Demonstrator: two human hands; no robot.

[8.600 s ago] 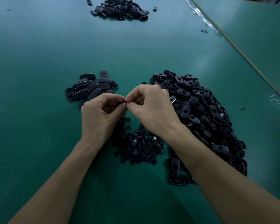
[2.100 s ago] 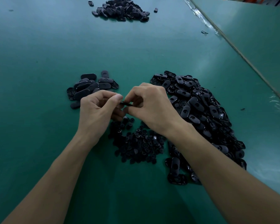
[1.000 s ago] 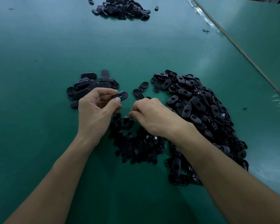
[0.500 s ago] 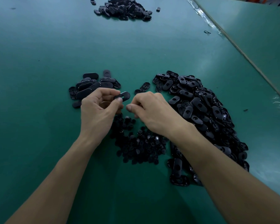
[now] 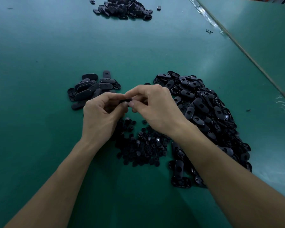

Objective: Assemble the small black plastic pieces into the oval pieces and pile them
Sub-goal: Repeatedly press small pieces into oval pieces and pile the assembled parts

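On the table (image 5: 39,63), a big heap (image 5: 204,112) of unfilled ovals lies right, small pieces (image 5: 143,145) lie in the middle, and a modest finished pile (image 5: 92,89) sits left. Most of the work seemingly remains. Over the small pieces, the left hand (image 5: 102,116) and right hand (image 5: 156,106) meet, each grip pinching one oval (image 5: 126,101). Whether its insert is seated cannot be told.

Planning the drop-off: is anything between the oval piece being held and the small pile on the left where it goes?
Nothing visible. The oval piece, pinched by the left hand and right hand, is held just right of the left pile; only the left hand's own fingers lie between.
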